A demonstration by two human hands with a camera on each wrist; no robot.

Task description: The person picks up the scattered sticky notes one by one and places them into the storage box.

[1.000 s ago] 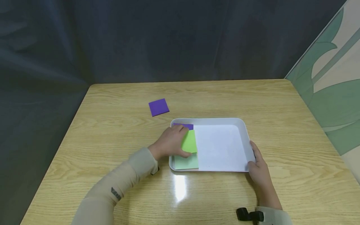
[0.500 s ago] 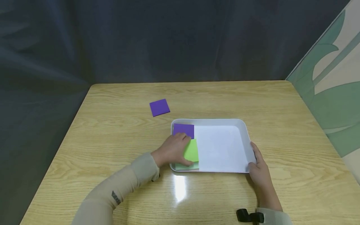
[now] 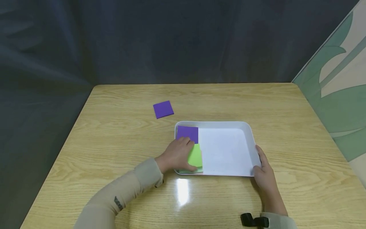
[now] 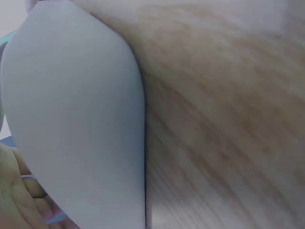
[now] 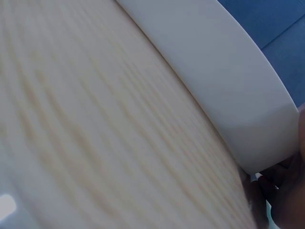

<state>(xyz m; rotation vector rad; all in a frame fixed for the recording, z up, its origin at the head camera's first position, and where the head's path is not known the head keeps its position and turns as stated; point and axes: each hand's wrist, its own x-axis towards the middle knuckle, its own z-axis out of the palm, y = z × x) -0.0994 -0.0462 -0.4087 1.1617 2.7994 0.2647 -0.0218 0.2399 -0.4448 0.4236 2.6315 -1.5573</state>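
Note:
A white rectangular tray (image 3: 224,152) lies on the table. My left hand (image 3: 177,155) reaches over its left rim and holds a lime green sticky note pad (image 3: 195,156) between thumb and fingers. Behind that pad, in the far left corner, lies a purple sticky note pad (image 3: 188,132). Only a strip of a mint green sticky note pad (image 3: 199,170) shows under the lime one near the front rim. My right hand (image 3: 266,175) grips the tray's right side near the front corner. In the left wrist view, the tray wall (image 4: 76,114) hides most of the fingers.
Another purple sticky note pad (image 3: 163,109) lies on the wooden table (image 3: 228,101), behind the tray's left corner. A dark curtain (image 3: 183,41) hangs behind the table, and a patterned green and white surface (image 3: 340,105) stands at the right.
My left hand has drawn the lime green pad toward the tray's front, uncovering more of the purple pad and covering most of the mint one. My right hand keeps its grip on the tray.

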